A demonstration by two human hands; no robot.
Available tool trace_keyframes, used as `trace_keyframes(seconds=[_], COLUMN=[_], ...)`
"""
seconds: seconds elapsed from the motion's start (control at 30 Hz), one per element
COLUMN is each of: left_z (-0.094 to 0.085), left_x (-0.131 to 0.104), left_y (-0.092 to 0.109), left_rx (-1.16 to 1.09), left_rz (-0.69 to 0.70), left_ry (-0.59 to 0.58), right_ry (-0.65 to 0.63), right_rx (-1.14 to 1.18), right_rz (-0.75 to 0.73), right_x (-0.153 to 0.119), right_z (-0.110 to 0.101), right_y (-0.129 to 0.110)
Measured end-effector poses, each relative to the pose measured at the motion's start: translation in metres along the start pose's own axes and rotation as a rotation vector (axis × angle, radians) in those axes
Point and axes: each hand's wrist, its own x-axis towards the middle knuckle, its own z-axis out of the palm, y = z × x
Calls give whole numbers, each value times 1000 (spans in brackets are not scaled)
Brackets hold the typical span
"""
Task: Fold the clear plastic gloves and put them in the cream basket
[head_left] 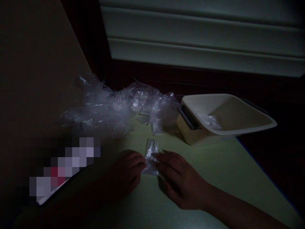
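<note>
A flattened, folded clear plastic bag (152, 156) lies on the table between my two hands. My left hand (130, 168) has its fingers curled together, their tips at the bag's left edge; the thumb is hard to make out in the dark. On the other side, my right hand (179, 178) has its fingers slightly bent and apart, with the fingertips resting on the bag's right edge. Just beyond the bag, another folded piece of clear plastic (157, 128) lies near a heap of crumpled clear plastic bags (135, 100).
A cream plastic bin (190, 135) with dark side clips stands at the back right, some clear plastic (211, 121) inside it. A blurred-out flat device (69, 165) is at the left. The pale green table (202, 219) ends at a blue edge on the right. The room is dim.
</note>
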Motion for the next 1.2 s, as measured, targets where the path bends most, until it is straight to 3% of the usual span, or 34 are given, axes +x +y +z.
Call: trace_keyframes(seconds=[0.23,0.53,0.83,1.03,1.2], left_z=[0,3,-6,7,21], left_x=[4,4,10,1,-3], left_y=[2,3,12,3,-2], left_rx=[77,118,132,70,-151], left_rz=[20,47,53,-31,-270], left_ry=[25,90,-1,82,154], right_ry=[-54,59,78,50,47], right_rx=[-38,-15,26,60,200], right_rz=[30,1,27,34,214], right_x=[0,5,4,3,6], right_z=[7,7,3,9,7], right_y=[3,4,-1,2,-2])
